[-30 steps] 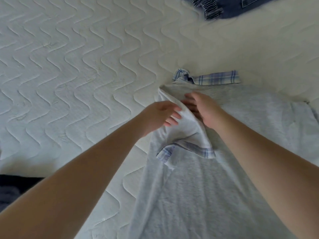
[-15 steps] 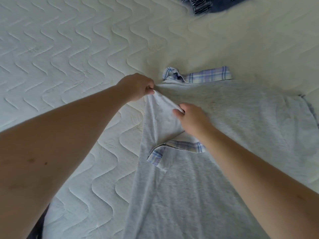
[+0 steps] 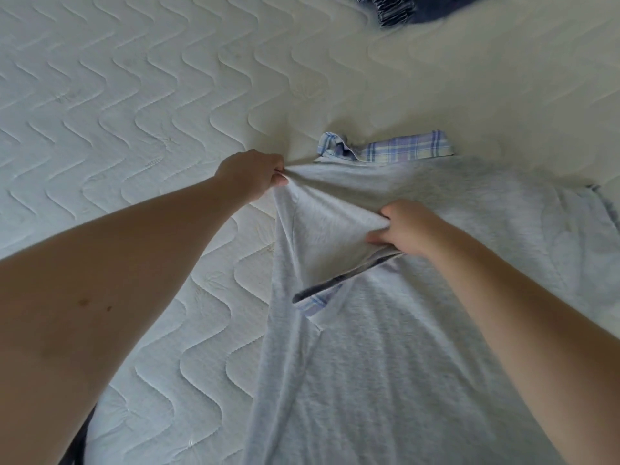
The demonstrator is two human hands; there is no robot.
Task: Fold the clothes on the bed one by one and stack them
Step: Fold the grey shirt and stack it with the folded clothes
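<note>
The grey shirt [image 3: 419,330] lies spread on the bed [image 3: 134,112], its plaid collar [image 3: 406,149] at the far edge. The left hand [image 3: 250,174] pinches the shoulder corner; the right hand [image 3: 402,228] grips a bunch of the sleeve, whose plaid cuff [image 3: 318,295] is turned inward. Judged state: first side fold under way, nothing finished. No stack is visible. A dark garment [image 3: 419,8] waits at the far edge, unfolded.

Cut off and hidden parts

A dark blue denim garment [image 3: 426,8] ran off the top edge; the light grey plaid-trimmed shirt [image 3: 385,347] ran past the bottom and right edges, its pinched fabric hiding both hands' fingertips.
</note>
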